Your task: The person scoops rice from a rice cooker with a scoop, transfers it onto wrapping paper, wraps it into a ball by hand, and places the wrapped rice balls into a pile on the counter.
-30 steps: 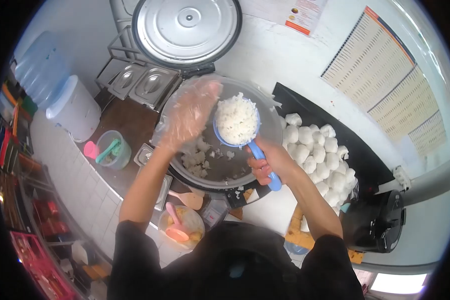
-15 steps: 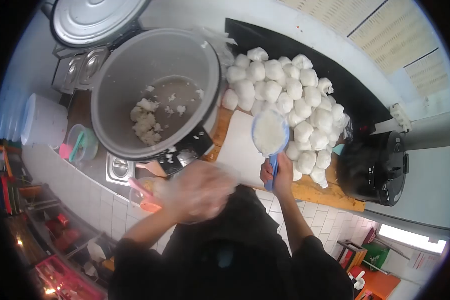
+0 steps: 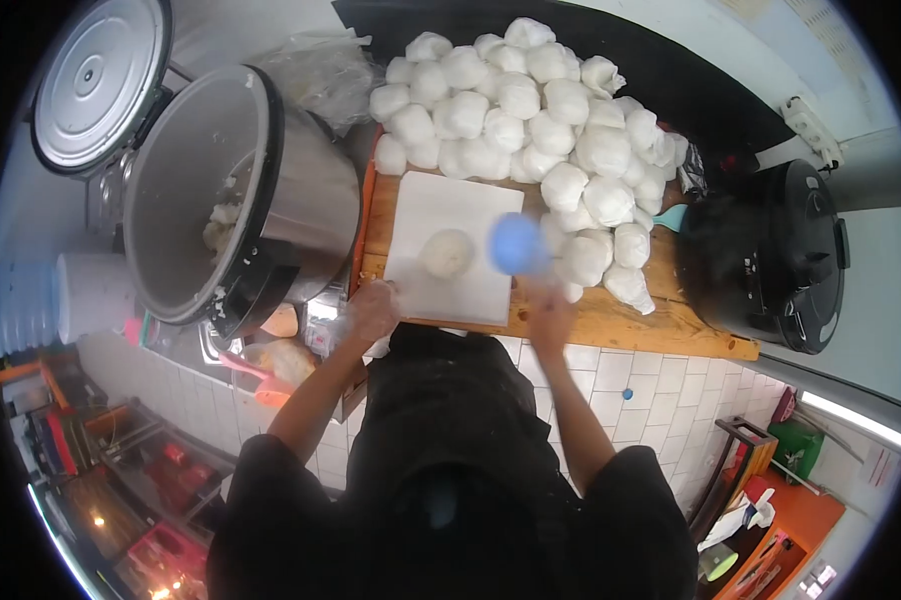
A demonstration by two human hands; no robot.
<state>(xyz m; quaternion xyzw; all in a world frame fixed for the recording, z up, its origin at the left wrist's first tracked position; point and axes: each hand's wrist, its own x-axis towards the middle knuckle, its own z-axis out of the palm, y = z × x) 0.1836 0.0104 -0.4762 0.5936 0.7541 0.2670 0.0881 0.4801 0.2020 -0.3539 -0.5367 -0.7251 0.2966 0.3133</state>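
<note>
A rounded mound of white rice [image 3: 449,254] sits on the sheet of white paper [image 3: 421,205] on the wooden board. Just right of the mound is a blue rice scoop [image 3: 519,243], smeared by motion, its rounded blue side showing. My right hand [image 3: 551,318] is closed around the scoop's handle. By the paper's lower left corner is my left hand [image 3: 373,310], in what looks like a clear plastic glove, fingers loosely bent and apparently holding nothing. Many white paper-wrapped bundles [image 3: 516,100] are heaped behind the paper and to its right.
A large rice cooker [image 3: 311,190] with rice inside stands open at left, its lid [image 3: 91,85] raised. A black cooker [image 3: 771,265] stands at right. A plastic bag [image 3: 321,75] lies behind. Pink-handled tongs or scoop [image 3: 256,378] rest lower left. The wooden board [image 3: 611,325] ends at my body.
The rice has left the scoop and now lies as a mound on the paper. The scoop has turned over and shifted slightly left. My left hand has moved up to the paper's corner.
</note>
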